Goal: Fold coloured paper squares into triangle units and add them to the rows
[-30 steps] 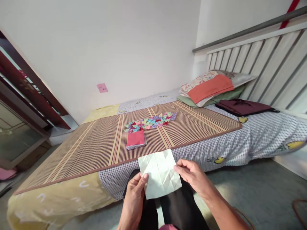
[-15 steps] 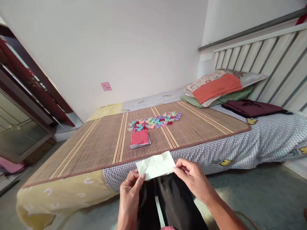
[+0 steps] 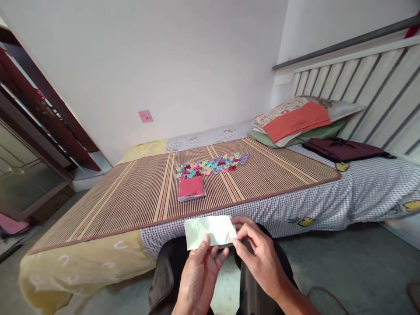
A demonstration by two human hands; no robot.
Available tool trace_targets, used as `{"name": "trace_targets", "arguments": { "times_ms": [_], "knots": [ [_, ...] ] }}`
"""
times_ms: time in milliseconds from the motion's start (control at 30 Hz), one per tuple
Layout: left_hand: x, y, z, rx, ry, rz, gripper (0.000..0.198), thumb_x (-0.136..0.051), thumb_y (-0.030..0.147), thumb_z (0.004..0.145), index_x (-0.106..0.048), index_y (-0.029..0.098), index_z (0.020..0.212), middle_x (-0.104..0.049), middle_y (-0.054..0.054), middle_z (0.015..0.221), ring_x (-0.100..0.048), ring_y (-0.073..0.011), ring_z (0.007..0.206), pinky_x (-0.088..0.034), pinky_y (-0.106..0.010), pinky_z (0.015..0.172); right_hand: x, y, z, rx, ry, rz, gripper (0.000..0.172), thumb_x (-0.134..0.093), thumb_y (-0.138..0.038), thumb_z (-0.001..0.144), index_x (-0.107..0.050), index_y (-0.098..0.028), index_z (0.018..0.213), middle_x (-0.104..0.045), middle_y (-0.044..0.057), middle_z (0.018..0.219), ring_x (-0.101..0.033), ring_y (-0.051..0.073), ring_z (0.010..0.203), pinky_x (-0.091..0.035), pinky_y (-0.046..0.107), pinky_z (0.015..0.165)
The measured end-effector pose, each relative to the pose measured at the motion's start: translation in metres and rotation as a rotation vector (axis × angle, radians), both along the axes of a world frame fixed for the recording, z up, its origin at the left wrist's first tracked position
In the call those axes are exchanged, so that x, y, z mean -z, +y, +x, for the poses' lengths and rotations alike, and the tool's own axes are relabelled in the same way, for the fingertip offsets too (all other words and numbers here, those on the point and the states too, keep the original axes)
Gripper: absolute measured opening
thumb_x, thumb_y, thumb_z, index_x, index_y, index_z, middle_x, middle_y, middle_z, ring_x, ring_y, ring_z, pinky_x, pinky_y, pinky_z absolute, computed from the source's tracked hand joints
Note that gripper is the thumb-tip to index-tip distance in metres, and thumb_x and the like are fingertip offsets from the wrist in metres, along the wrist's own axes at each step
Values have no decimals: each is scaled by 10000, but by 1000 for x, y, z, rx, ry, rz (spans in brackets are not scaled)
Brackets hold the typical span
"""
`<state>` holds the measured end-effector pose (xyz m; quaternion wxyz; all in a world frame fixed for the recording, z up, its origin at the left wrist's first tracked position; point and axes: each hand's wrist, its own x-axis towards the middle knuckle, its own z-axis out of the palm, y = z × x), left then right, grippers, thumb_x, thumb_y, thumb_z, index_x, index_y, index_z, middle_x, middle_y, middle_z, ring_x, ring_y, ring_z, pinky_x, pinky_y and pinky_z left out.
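A pale creased sheet of paper, folded into a narrow rectangle, is held over my knees in front of the bed. My left hand pinches its lower edge from below with the thumb on top. My right hand grips its right end with curled fingers. On the striped bamboo mat lies a red stack of square papers, and just behind it a row of several small colourful folded paper figures.
The bed has a checked sheet and a yellow cover at its left end. Pillows and a folded dark red cloth lie at the right by the slatted headboard. A wooden cabinet stands at left.
The paper went from an open square to folded in half. Both hands shifted closer together on it, and my knees moved apart.
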<state>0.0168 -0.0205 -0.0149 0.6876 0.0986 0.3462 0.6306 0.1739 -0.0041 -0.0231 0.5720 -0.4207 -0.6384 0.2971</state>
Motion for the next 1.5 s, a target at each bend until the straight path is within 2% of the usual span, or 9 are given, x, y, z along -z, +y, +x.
{"name": "trace_targets", "arguments": {
  "times_ms": [100,200,400,667,833,967,1100,1233,1500],
  "knots": [
    [-5,3,5,21,21,-2,77,-785,100,884,-761,119,954,-810,-141,1030,-777,-241,901,-685,-389,768,5,0,3,29,111,-94,104,-694,-299,916,-658,-221,974,-703,133,1215,-700,267,1049,-580,336,847],
    [-5,4,8,44,29,29,79,-794,104,879,-771,115,954,-807,-130,1019,-777,-261,978,-690,-412,831,3,6,6,-59,288,-262,368,-764,-402,882,-651,-209,1174,-733,101,1043,-707,238,871,-597,343,799],
    [-3,7,11,32,-15,-31,119,-767,29,874,-747,89,773,-757,-62,782,-743,-156,729,-700,-391,837,0,14,10,-88,334,-352,376,-798,-469,853,-567,-200,728,-481,-38,652,-465,133,597,-410,228,547],
    [-9,14,15,-54,-95,-113,318,-534,-38,993,-754,89,801,-701,-34,733,-712,-110,709,-667,-423,948,-5,17,13,-61,334,-334,405,-763,-443,863,-475,-216,691,-308,-72,633,-283,108,580,-259,230,508],
    [-1,12,16,4,51,-50,111,-844,41,796,-768,94,734,-733,-52,738,-709,-147,702,-678,-309,759,-7,20,11,-27,318,-299,359,-719,-425,883,-502,-212,692,-339,-67,624,-305,110,566,-272,233,505],
    [3,12,23,76,230,69,256,-991,235,653,-784,100,721,-728,-52,771,-602,-108,620,-562,-215,574,-6,19,7,-13,305,-284,347,-677,-432,912,-509,-211,704,-373,-61,625,-332,113,565,-295,232,507],
    [4,13,27,67,282,30,341,-1002,342,633,-787,80,672,-651,-35,666,-541,-101,610,-525,-215,583,-8,18,5,-10,308,-293,316,-714,-388,885,-513,-213,715,-376,-66,622,-347,113,565,-308,227,508],
    [2,13,26,45,251,25,366,-1019,347,588,-815,99,763,-682,-34,747,-530,-106,631,-518,-229,562,-11,19,6,-32,319,-310,296,-728,-368,874,-526,-211,726,-408,-61,626,-371,115,571,-326,223,512],
    [-5,14,21,42,183,46,300,-999,282,636,-822,102,797,-778,-69,842,-667,-142,716,-587,-239,631,-14,19,5,-41,339,-315,262,-744,-389,870,-594,-196,777,-499,-39,645,-446,125,582,-380,220,527]
  ]
}}
